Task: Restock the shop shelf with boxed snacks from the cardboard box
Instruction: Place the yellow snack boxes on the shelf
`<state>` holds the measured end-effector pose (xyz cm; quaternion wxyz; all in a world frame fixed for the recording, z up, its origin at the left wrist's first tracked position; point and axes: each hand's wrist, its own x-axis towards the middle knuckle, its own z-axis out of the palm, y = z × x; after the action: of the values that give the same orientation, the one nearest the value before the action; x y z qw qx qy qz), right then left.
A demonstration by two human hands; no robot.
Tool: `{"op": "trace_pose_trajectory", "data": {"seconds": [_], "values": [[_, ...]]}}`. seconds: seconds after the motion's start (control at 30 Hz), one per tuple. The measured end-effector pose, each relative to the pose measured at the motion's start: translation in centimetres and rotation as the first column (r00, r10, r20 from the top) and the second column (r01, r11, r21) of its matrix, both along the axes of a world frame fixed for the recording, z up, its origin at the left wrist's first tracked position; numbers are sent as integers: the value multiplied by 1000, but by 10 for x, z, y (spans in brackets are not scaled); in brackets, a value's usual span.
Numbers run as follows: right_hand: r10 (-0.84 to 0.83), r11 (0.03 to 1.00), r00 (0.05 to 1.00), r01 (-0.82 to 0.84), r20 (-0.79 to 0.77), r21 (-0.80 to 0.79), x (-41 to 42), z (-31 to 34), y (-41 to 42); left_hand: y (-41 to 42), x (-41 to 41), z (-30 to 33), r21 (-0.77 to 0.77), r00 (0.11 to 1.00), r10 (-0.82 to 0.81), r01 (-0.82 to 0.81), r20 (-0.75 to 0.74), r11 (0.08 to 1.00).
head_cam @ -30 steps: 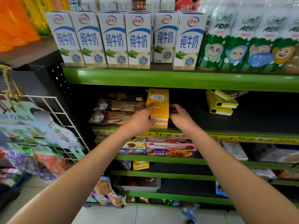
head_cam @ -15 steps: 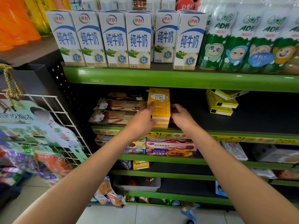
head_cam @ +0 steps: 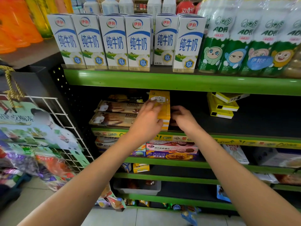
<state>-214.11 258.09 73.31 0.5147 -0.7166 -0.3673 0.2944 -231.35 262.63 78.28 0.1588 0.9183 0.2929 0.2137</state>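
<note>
Standing between hands: yellow box (upright).

Bright even light, dark shelf recesses, wide-angle bending at edges, slight motion blur.

Green-edged shop shelving, pale tiled floor, white wire rack, possibly daylit

White and blue milk cartons stand in a row along the front edge of the top green shelf, with green shrink-wrapped cartoon drink bottles beside them toward its right end. Orange bottles fill the upper left corner. A white wire rack carries colourful snack bags at the left edge.
</note>
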Motion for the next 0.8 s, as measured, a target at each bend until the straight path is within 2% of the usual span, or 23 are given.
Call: {"op": "trace_pose_trajectory", "data": {"seconds": [0.13,0.23,0.37,0.53,0.67,0.73,0.8], "values": [[-5,998,999,3,39,60,14,3,-16,-21,14,5,10,990,-140,140,32,990],[-24,997,999,22,24,74,32,7,-29,-36,36,8,40,981,-179,176,69,984],[-84,995,995,81,57,58,64,10,-52,-51,85,9,-76,977,-178,187,118,979],[-163,987,976,161,146,28,117,13,-87,-52,159,0,-314,983,-81,130,165,940],[-304,952,944,296,127,82,164,16,-114,-45,216,-6,-551,975,73,55,208,833],[-387,918,922,381,29,113,185,18,-120,-44,240,-2,-649,935,179,68,307,758],[-409,903,909,416,-84,103,203,22,-119,-41,262,1,-637,902,237,53,362,769]]}}
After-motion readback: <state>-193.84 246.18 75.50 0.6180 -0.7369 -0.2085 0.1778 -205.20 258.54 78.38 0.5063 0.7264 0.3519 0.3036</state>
